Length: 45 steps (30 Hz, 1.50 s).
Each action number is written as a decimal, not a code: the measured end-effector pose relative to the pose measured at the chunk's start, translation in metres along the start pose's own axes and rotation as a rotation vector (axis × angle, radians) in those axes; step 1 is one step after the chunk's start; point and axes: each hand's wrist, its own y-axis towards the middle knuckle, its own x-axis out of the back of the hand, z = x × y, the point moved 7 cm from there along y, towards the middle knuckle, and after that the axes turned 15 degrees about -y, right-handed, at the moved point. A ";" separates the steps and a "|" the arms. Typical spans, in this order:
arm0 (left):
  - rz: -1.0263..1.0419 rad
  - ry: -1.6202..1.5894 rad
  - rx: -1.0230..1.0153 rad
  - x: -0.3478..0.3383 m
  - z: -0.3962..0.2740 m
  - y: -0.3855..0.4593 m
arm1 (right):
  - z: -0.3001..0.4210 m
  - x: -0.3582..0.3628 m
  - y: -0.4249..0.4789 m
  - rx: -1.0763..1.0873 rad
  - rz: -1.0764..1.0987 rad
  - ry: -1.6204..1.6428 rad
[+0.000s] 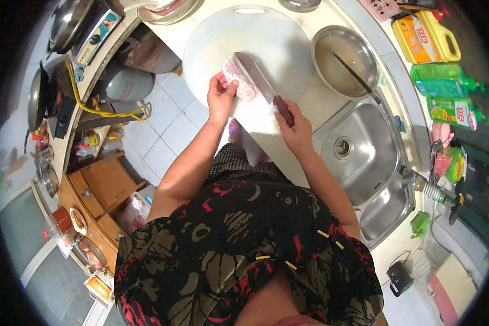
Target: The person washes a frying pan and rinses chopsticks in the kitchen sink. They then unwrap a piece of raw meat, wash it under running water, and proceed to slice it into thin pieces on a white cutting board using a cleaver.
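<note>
A strip of pale pink raw meat lies on a large round white cutting board. My left hand grips its left side, thumb on top and fingers curled against the edge. In my right hand is the dark brown handle of a cleaver. The broad blade rests along the right side of the meat, its far end near the top of the piece; whether it touches the meat is hard to tell.
Right of the board stands a steel basin of cloudy liquid with a dark stick across it. A double steel sink is nearer me. Detergent bottles line the right ledge. A yellow hose hangs at the left counter, by a wooden cabinet.
</note>
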 end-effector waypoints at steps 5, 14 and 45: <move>0.039 -0.024 -0.048 -0.002 -0.001 0.000 | -0.007 -0.014 0.001 0.024 0.022 -0.047; 0.077 0.036 0.116 -0.010 -0.005 0.003 | -0.001 -0.012 0.002 0.040 0.009 -0.020; 0.389 0.280 0.262 -0.052 -0.037 0.029 | -0.052 0.015 0.008 -0.245 -0.074 0.395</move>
